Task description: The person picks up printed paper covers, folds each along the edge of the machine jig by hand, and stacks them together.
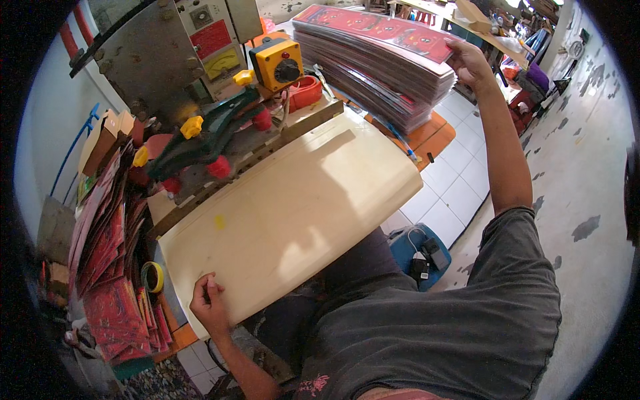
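Head view: nearest, the left hand rests with loosely curled fingers on the near corner of a pale cream work board, clamped on nothing. Just left of it a roll of yellow tape lies beside heaps of red printed sheets that spill down the left side. The board slopes away, bare but for a small yellow mark. Beyond its far edge stands a grey metal machine with green levers tipped by red and yellow knobs and a yellow control box with a black dial. Farther off, to the right, a tall stack of long printed sheets with a red top face sits on an orange table. The right hand, arm stretched out, touches the stack's far end, fingers closed over the top sheet's edge. Below lies a white tiled floor.
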A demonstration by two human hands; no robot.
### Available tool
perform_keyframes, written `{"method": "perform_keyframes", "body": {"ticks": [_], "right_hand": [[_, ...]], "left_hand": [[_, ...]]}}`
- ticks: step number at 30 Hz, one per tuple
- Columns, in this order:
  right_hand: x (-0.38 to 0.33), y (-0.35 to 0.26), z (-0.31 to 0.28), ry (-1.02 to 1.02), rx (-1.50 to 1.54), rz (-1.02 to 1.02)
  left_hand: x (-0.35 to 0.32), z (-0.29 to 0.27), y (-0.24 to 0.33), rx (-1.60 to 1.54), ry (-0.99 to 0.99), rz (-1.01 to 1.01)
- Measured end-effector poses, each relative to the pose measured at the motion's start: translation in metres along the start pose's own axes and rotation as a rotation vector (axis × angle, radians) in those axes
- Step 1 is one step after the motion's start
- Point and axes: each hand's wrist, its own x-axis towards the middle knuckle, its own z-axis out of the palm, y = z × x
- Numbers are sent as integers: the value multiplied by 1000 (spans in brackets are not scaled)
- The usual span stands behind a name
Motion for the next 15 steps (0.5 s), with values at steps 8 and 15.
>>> {"method": "perform_keyframes", "body": {"ticks": [8,15], "right_hand": [[-8,10,8,92,-2,-427],[-65,10,-41,350,11,-570]], "left_hand": [[-2,2,-9,-77,20,25],[0,6,2,-38,27,49]]}}
